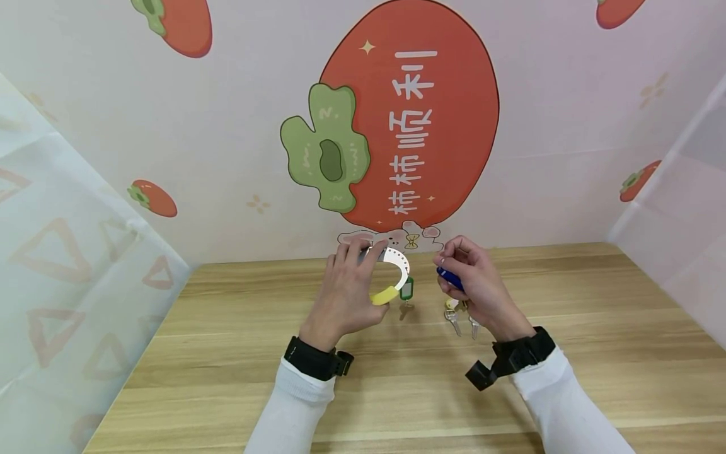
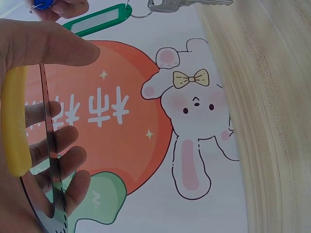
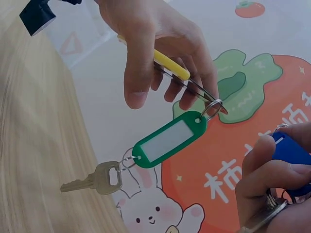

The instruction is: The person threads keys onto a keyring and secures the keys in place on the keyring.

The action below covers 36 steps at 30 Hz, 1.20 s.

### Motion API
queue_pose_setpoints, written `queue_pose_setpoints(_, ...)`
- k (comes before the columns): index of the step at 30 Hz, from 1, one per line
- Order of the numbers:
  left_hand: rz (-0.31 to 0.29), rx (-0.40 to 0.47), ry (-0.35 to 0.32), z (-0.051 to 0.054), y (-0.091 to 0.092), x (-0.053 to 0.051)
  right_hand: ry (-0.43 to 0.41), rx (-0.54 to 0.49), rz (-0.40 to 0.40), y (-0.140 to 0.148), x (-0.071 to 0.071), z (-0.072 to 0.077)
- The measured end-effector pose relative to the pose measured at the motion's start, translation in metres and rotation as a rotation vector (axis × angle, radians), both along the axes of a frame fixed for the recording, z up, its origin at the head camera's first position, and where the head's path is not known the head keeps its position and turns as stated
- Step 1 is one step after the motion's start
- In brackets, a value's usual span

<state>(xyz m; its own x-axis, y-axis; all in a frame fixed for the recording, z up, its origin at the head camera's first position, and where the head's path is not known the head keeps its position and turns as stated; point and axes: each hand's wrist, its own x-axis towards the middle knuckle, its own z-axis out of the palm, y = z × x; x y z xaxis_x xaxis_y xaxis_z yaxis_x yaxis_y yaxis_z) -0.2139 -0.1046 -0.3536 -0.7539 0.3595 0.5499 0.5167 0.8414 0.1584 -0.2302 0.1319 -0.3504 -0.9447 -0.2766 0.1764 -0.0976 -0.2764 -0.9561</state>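
Observation:
My left hand (image 1: 343, 293) holds a large flat metal ring (image 1: 403, 260) with a row of small holes and a yellow grip (image 1: 384, 296). The thumb lies by the yellow part and the fingers reach round the far side. From the ring hangs a green key tag (image 3: 170, 139) with a key (image 3: 101, 181) below it, on small wire loops. To the right, apart from the ring, my right hand (image 1: 481, 287) pinches a blue key tag (image 1: 450, 278). Keys (image 1: 452, 320) and a yellow piece (image 1: 451, 303) hang under that hand; how they are joined is hidden.
Below both hands lies a wood-grain table (image 1: 397, 391). A white backdrop (image 1: 238, 126) printed with a large red persimmon and a rabbit stands behind it. White sheets (image 1: 68, 265) close off the left and right sides.

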Motion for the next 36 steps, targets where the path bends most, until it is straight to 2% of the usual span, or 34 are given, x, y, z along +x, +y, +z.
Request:
queue_pose_setpoints(5, 0.003, -0.004, -0.003, -0.0001, 0.0005, 0.0004, 0.022, -0.002, 0.007, -0.0003, 0.0000, -0.0011)
queue_pose_setpoints(14, -0.003, 0.004, -0.005, 0.0004, 0.0008, 0.0005, 0.062, 0.088, -0.043, -0.0028, 0.0006, -0.0020)
queue_pose_setpoints(25, 0.002, -0.007, -0.009, -0.0004, 0.0007, 0.0001, 0.061, 0.063, -0.061, -0.0041, 0.0015, -0.0017)
queue_pose_setpoints(36, 0.003, -0.007, -0.015, -0.0009, 0.0015, 0.0001, 0.101, 0.042, -0.110, -0.0046, 0.0008, -0.0035)
